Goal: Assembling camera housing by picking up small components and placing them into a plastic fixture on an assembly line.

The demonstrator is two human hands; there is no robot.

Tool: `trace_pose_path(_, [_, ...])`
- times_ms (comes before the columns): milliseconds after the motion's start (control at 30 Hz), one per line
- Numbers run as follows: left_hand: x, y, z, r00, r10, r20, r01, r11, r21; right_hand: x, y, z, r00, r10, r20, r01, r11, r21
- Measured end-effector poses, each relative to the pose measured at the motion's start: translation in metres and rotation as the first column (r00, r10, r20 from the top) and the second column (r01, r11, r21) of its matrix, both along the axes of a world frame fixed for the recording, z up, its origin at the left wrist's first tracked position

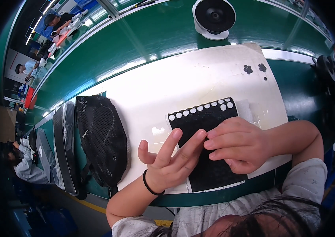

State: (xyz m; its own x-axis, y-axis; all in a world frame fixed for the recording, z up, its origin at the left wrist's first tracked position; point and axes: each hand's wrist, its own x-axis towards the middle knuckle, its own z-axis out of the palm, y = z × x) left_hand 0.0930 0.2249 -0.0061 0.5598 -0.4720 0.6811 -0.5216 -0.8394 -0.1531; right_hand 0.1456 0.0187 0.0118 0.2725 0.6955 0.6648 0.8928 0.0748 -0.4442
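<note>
A black sheet (211,173) on white backing lies in front of me. White round spots (191,111) run along its far edge, with a couple more below them at the right. Over the sheet, my left hand (175,162) is raised with its fingers spread. One of its fingertips meets the fingertips of my right hand (238,144). The right hand's fingers are pressed together and bent, and whatever may be between them is hidden. Farther right, two small black flower-shaped pieces (247,69) and a black dot (265,78) sit on the white board (147,87).
A black mesh bag (102,138) lies left of the board, beside long black strips (62,146) in clear plastic. A white round device with a dark face (215,17) stands beyond the board on the green table (155,39). Other people work at far-left tables.
</note>
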Motion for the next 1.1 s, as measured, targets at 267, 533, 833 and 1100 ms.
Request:
trace_pose_path(267, [0.0009,-0.0021,0.0000,1.000,0.004,0.007,-0.004,0.999,-0.036,-0.0008,-0.0010,0.0033,0.998,-0.067,0.013,0.067,0.998,-0.012])
trace_pose_path(533, [-0.0012,-0.0024,0.0025,0.999,0.001,-0.044,-0.003,0.999,-0.046,-0.0017,-0.0003,0.0026,0.992,-0.115,0.059,0.118,0.992,-0.047])
trace_pose_path(833, [0.0010,0.0034,0.0026,0.998,-0.051,-0.046,0.053,0.998,0.037,-0.0038,-0.0006,0.0019,0.975,-0.179,0.133,0.196,0.973,-0.121])
trace_pose_path(1100, [0.0013,0.0034,0.0020,0.996,-0.066,-0.054,0.068,0.997,0.035,-0.0038,-0.0004,0.0003,0.976,-0.181,0.121,0.192,0.977,-0.090])
